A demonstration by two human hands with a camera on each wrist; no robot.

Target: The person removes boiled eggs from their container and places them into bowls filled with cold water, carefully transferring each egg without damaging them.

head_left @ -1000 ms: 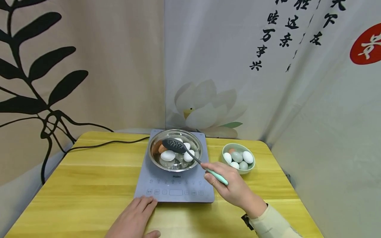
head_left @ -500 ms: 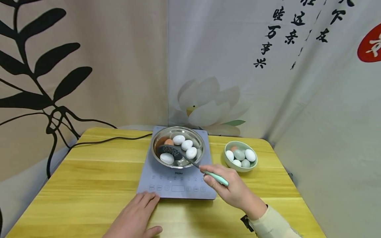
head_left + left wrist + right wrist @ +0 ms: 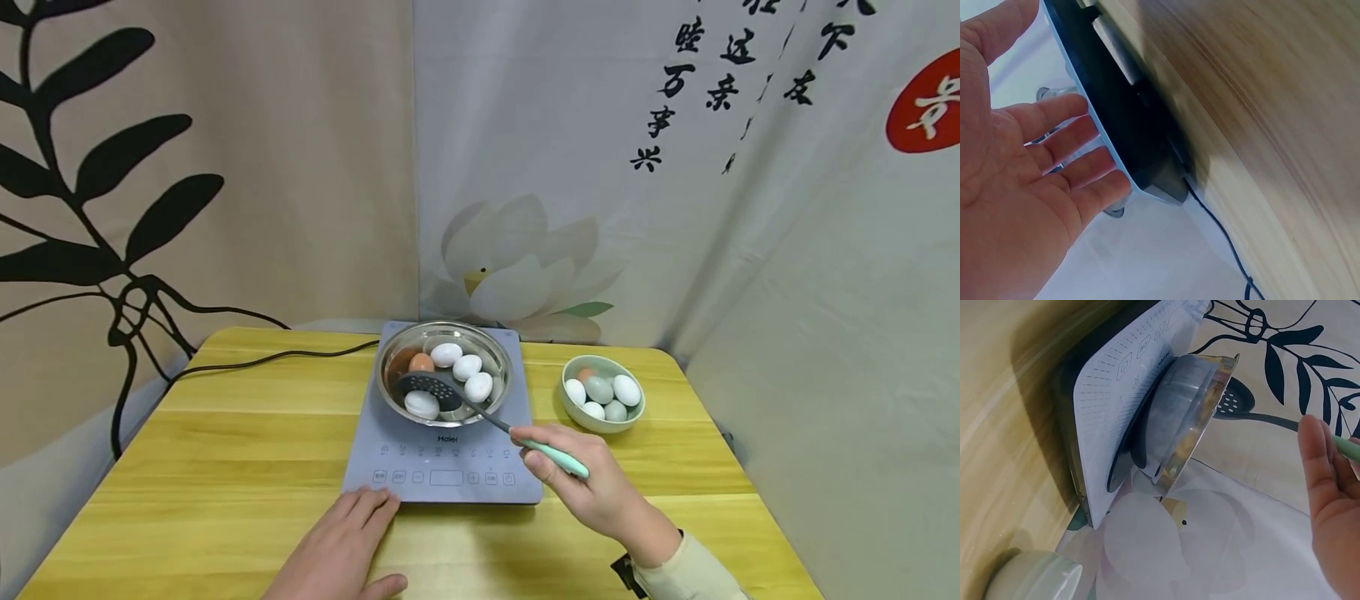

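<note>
My right hand [image 3: 592, 483] grips the mint-green handle of a slotted spoon [image 3: 427, 383]. Its dark perforated head hangs at the left part of a shiny steel pot [image 3: 491, 350], partly covering a white egg [image 3: 422, 406]. Several white eggs and a brown egg [image 3: 422, 362] lie in this pot, which stands on a grey-blue induction cooker [image 3: 480, 458]. In the right wrist view, the spoon head [image 3: 1238, 397] shows above the pot's rim. My left hand [image 3: 337, 542] has its fingers relaxed at the cooker's front left edge; in the left wrist view, fingertips [image 3: 1116, 184] touch that edge.
A pale green bowl [image 3: 603, 425] holding several white, greenish and brown eggs stands right of the cooker. A black cord [image 3: 277, 358] runs left from the cooker across the wooden table [image 3: 247, 433]. Printed curtains [image 3: 300, 167] hang behind.
The spoon head has moved from over the pot's middle toward its front left, uncovering the eggs at the back. My left hand stays at the cooker's edge. The head view has shifted slightly.
</note>
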